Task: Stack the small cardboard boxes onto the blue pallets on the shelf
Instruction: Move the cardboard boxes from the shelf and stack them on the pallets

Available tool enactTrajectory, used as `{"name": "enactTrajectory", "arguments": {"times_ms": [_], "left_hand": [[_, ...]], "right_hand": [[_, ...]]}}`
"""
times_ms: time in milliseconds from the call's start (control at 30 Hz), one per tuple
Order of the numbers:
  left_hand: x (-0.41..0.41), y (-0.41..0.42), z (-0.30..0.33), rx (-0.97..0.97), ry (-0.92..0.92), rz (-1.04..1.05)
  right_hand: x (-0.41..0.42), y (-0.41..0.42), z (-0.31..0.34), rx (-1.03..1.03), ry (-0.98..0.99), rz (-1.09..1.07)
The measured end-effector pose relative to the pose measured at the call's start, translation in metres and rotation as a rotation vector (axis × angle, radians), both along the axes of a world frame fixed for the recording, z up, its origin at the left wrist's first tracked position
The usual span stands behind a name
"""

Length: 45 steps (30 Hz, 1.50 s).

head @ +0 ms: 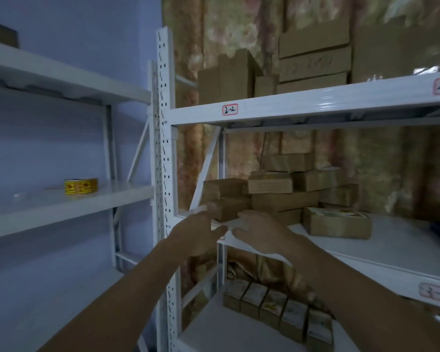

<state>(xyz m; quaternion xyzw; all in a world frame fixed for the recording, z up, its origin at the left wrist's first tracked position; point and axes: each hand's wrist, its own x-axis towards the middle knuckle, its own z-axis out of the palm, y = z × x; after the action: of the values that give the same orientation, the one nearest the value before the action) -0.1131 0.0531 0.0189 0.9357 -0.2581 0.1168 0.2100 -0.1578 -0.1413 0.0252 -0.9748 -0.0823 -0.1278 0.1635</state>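
**Both hands reaching, nothing gripped yet**

Left hand [197,233] and right hand [261,231] hold nothing, fingers loosely extended at the middle shelf [391,240] front edge. Small cardboard box [228,210] sits just beyond the fingertips, lowest at the left of the box pile [285,189]. Contact unclear through blur. No blue pallets visible.

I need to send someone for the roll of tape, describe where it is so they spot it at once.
Look at the left-hand white shelving unit, the one against the plain wall. On its middle shelf sits the tape roll, lying flat and alone; it is yellow with red markings, unlike the brown cardboard boxes on the neighbouring rack.
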Motion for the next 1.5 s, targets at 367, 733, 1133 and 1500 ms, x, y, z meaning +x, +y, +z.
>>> {"name": "enactTrajectory", "arguments": {"times_ms": [367, 733, 1133, 1500], "left_hand": [[0.080, 0.022, -0.006, -0.152, 0.044, -0.044], [0.183, -0.008, 0.004, -0.644, 0.341, -0.118], [0.245, -0.025, -0.012, -0.541, 0.480, -0.284], [0.245, -0.027, -0.019, -0.446, 0.337, -0.295]], "right_hand": [[0.082, 0.037, -0.002, 0.190, -0.131, -0.010], [0.146, 0.026, -0.005, 0.581, -0.074, -0.303], [0.186, 0.050, -0.021, 0.796, -0.131, -0.605], [0.176, 0.070, -0.020, 0.679, -0.165, -0.627]]}}
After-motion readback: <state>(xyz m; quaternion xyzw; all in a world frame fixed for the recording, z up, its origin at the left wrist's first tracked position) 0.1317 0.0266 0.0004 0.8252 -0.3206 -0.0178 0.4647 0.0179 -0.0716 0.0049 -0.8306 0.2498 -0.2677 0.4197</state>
